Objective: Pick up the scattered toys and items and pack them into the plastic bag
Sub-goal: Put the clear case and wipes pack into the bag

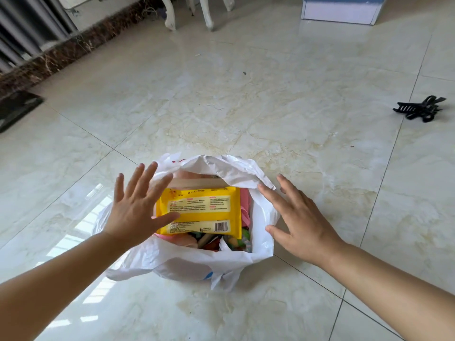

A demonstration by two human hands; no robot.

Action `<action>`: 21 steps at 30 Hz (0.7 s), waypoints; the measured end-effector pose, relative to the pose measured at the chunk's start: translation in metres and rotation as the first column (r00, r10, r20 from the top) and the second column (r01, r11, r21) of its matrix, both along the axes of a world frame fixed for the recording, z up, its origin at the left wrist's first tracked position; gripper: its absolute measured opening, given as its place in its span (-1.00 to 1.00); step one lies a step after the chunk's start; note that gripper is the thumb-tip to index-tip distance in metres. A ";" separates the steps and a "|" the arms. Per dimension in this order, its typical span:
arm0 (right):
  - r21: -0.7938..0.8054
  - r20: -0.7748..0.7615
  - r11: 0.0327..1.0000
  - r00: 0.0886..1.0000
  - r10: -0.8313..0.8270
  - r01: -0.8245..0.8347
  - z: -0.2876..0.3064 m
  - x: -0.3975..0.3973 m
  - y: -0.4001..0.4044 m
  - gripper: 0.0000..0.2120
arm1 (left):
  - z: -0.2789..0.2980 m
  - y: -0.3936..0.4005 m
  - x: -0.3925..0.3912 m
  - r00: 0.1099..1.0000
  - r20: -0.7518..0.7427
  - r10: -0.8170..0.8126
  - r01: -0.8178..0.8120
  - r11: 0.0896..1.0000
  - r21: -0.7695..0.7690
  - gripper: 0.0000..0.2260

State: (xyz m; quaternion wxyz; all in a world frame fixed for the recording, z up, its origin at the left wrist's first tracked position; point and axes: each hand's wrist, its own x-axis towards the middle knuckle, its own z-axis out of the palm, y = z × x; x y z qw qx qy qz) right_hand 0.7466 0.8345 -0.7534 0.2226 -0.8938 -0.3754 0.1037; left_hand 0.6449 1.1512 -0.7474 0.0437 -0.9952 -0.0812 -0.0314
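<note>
- Plastic bag (pixel 187 262) on the floor, mouth open, yellow wipes packet (pixel 202 210) on top.
- Left hand (pixel 134 207) and right hand (pixel 299 221) spread, holding nothing.
- Next, probably: fetching the black hair claw (pixel 419 108), well apart.

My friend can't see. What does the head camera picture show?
Two open hands, left hand and right hand, reach around a white plastic bag on a tiled floor. A yellow packet lies on top of colourful items inside. A black hair clip lies farther right.
</note>
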 end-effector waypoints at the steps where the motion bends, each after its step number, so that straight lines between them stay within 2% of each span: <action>1: 0.002 0.046 1.000 0.999 -0.002 0.002 -0.003 0.002 0.003 -0.23 | -0.001 0.004 -0.005 0.999 -0.031 0.036 -0.037 0.999 -0.006 -0.16; 5: -0.024 0.219 0.999 0.975 0.035 -0.031 -0.015 0.008 0.016 -0.20 | -0.011 0.015 -0.019 0.953 -0.216 0.212 -0.233 0.970 -0.075 0.07; 7: -0.087 0.279 0.994 0.957 0.083 -0.061 -0.021 0.009 0.021 -0.18 | -0.017 0.019 -0.015 0.943 -0.252 0.217 -0.264 0.949 -0.172 0.14; 11: -0.178 0.297 0.981 0.947 0.125 -0.073 -0.033 0.014 0.029 -0.07 | -0.022 0.010 0.008 0.949 -0.292 0.118 -0.203 0.937 -0.283 0.16; 14: -0.216 0.300 0.975 0.948 0.110 -0.045 -0.037 0.019 0.033 -0.03 | -0.023 0.001 0.022 0.948 -0.311 0.068 -0.161 0.944 -0.287 0.22; 21: -0.237 0.276 0.971 0.961 0.024 0.043 -0.051 0.031 0.010 -0.03 | -0.030 -0.018 0.058 0.962 -0.262 -0.072 -0.002 0.963 -0.270 0.14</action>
